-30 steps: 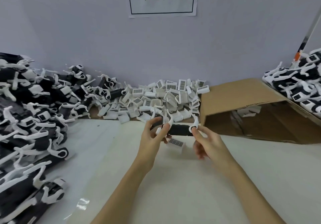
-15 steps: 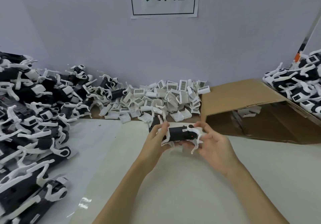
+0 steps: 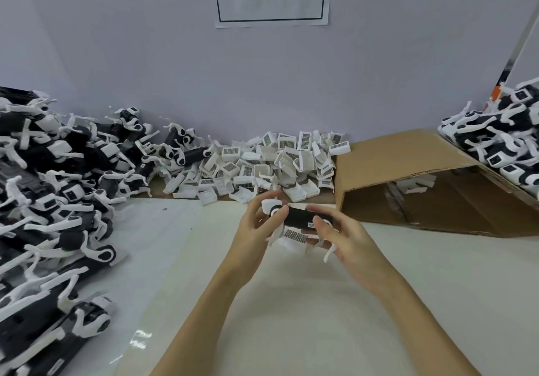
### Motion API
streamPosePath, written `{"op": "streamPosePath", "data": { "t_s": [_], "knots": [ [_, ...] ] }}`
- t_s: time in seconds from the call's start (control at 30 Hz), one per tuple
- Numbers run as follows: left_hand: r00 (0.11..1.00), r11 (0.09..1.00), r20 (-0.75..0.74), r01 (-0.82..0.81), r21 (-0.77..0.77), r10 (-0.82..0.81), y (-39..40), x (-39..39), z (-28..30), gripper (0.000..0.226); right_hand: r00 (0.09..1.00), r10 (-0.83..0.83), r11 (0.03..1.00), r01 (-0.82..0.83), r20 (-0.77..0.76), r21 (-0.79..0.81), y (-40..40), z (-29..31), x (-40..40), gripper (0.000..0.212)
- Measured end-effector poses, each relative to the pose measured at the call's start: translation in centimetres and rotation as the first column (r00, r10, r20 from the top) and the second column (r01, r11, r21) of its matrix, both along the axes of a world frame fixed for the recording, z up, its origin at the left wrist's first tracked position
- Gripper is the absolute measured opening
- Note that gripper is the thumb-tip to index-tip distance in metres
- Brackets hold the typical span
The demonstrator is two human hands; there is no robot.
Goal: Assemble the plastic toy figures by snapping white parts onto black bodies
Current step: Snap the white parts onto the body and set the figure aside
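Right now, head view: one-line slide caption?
Both hands, left hand and right hand, hold a black toy body above the white table, loose white parts heaped behind.

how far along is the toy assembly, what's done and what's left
Done: a heap of assembled black-and-white figures sits at far right above the cardboard box. In hand: the left hand and right hand both grip one black body with white legs on it, a barcoded white part beneath it. Left: many loose white parts by the wall and a big pile of figures at left, whose state I can't tell.
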State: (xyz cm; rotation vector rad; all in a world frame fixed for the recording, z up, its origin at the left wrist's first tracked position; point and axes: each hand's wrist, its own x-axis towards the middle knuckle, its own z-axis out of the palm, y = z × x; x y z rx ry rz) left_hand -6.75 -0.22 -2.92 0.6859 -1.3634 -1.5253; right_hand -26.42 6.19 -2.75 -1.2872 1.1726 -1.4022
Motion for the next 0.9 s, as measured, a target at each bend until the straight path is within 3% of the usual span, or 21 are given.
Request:
{"op": "streamPosePath", "data": {
  "t_s": [0.1, 0.17, 0.27, 0.4, 0.5, 0.6, 0.73, 0.83, 0.9],
  "knots": [
    [0.994, 0.999, 0.103, 0.031, -0.03, -0.027, 0.1, 0.1, -0.2, 0.053, 0.996, -0.043, 0.997, 0.048, 0.079, -0.065, 0.1, 0.2, 0.2, 0.054],
    [0.992, 0.999, 0.122, 0.019, -0.047, -0.013, 0.2, 0.1, -0.1, 0.046, 0.999, -0.035, 0.993, 0.036, 0.014, -0.109, 0.5, 0.6, 0.2, 0.059],
    [0.996, 0.998, 0.092, 0.028, -0.064, -0.022, 0.4, 0.4, 0.1, 0.04, 0.997, -0.033, 0.992, 0.023, -0.077, -0.126, 0.5, 0.7, 0.2, 0.061],
    [0.996, 0.987, 0.066, 0.071, -0.142, -0.062, 0.5, 1.0, 0.4, 0.047, 0.999, 0.043, 0.997, -0.044, -0.021, -0.061, 0.4, 0.3, 0.1, 0.064],
    [0.977, 0.97, 0.196, 0.125, -0.209, -0.084, 0.0, 1.4, 0.4, 0.056, 0.987, 0.005, 0.997, -0.017, -0.159, -0.074, 0.6, 0.1, -0.6, 0.059],
    [0.963, 0.961, 0.268, 0.033, -0.274, 0.044, -0.2, 1.4, 0.1, 0.058, 0.96, -0.121, 0.98, 0.074, -0.253, -0.184, 0.4, -0.2, -0.5, 0.066],
    [0.938, 0.95, 0.258, -0.164, -0.266, 0.234, 0.5, 0.0, 0.0, 0.048, 0.788, -0.38, 0.845, 0.083, -0.484, -0.529, 0.0, -1.0, 0.3, 0.07],
    [0.91, 0.956, 0.296, -0.265, -0.127, 0.291, 0.7, -0.8, -0.2, 0.061, 0.657, -0.501, 0.771, 0.043, -0.563, -0.636, -0.2, -1.3, 0.8, 0.072],
    [0.935, 0.972, 0.27, -0.232, -0.02, 0.229, 0.5, -0.8, -0.1, 0.06, 0.581, -0.564, 0.74, 0.04, -0.587, -0.672, -0.1, -1.2, 1.1, 0.078]
  ]
}}
